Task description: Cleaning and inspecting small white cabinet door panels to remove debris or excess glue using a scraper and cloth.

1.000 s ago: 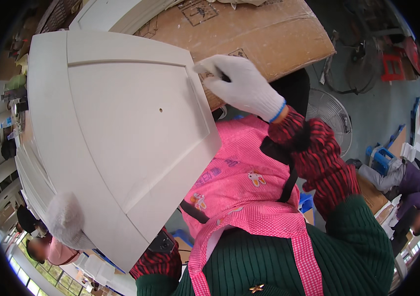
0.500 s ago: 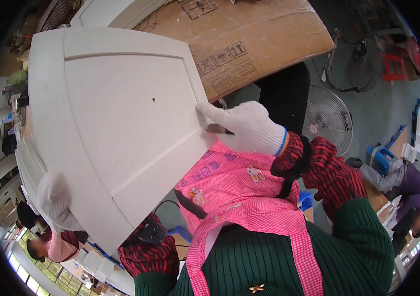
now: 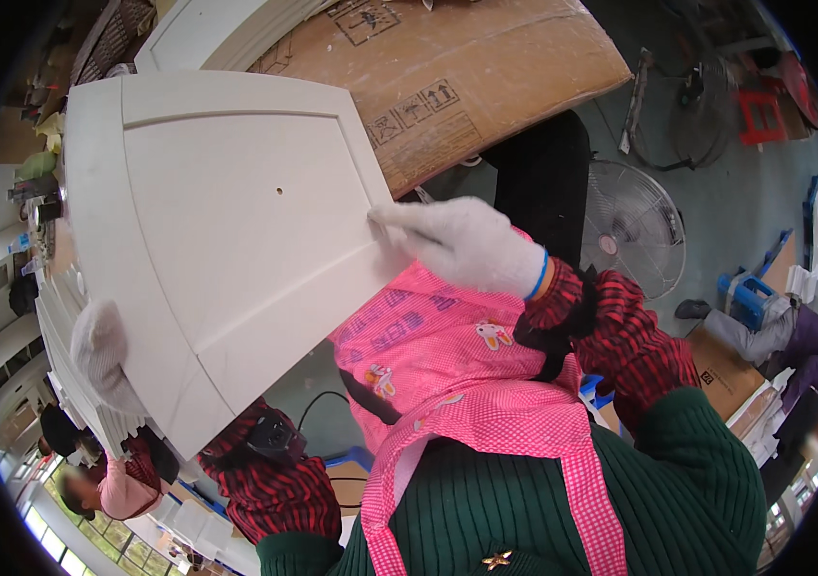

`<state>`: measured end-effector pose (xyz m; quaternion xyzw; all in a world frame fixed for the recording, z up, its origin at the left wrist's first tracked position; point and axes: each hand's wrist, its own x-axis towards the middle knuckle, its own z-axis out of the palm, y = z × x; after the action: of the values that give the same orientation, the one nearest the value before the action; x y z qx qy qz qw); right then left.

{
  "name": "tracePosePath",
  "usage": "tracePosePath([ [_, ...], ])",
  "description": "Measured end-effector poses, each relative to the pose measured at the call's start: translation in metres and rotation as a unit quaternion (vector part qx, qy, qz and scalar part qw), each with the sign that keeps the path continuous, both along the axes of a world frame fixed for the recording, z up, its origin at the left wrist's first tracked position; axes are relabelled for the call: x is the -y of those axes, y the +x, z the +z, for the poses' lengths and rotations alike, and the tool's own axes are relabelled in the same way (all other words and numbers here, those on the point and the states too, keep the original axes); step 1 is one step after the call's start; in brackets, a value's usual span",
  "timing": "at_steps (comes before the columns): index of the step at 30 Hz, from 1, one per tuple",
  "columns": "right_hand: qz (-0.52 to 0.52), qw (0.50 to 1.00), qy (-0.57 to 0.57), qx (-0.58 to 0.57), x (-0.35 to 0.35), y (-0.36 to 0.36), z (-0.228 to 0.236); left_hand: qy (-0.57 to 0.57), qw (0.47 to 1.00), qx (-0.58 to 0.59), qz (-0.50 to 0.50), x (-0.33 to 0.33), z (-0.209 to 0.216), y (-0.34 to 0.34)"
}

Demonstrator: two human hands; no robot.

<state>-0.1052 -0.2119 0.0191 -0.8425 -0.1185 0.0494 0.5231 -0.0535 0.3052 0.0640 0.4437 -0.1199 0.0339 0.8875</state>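
The person holds a white panelled cabinet door [image 3: 227,240] up in front of the chest, tilted, its recessed face turned toward the camera. A small hole shows near the middle of the recessed field. The left hand [image 3: 102,355], in a white knit glove, wraps round the door's left edge low down, its grip clenched on that edge. The right hand [image 3: 462,245], gloved the same way, lies against the door's right edge, fingers stretched toward the raised frame; it presses and steadies rather than pinches, so its grip reads as closed on the edge, though the fingertips are partly lost against the white surface.

Under the door a stack of similar white panels [image 3: 73,384] shows at the left, just beside the left hand. Behind the door lies a large brown cardboard sheet [image 3: 467,86]. A pink checked apron [image 3: 447,384] covers a green knitted jumper, with red-and-black checked sleeves above the gloves. A floor fan [image 3: 635,230] stands on the green floor to the right, and another person [image 3: 793,346] is seated farther right.

The step in hand looks like turning or inspecting the door while it is lifted clear of the stack. Any further move calls for both hands to keep their hold on opposite edges so the wide panel does not swing or slip.
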Motion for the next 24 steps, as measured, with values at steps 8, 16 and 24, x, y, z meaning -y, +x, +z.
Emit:
tracePosePath([
  [8,0.193,0.96,-0.09,-0.181,0.025,-0.042,0.01,0.282,0.92,0.005,0.274,0.113,0.022,0.003],
  [16,0.037,0.998,-0.003,-0.051,0.001,-0.045,-0.005,0.22,0.951,-0.078,0.201,0.097,0.031,0.011],
  [24,0.061,0.963,-0.184,-0.187,0.029,-0.06,-0.008,0.253,0.889,-0.361,0.121,0.089,-0.005,0.009],
])
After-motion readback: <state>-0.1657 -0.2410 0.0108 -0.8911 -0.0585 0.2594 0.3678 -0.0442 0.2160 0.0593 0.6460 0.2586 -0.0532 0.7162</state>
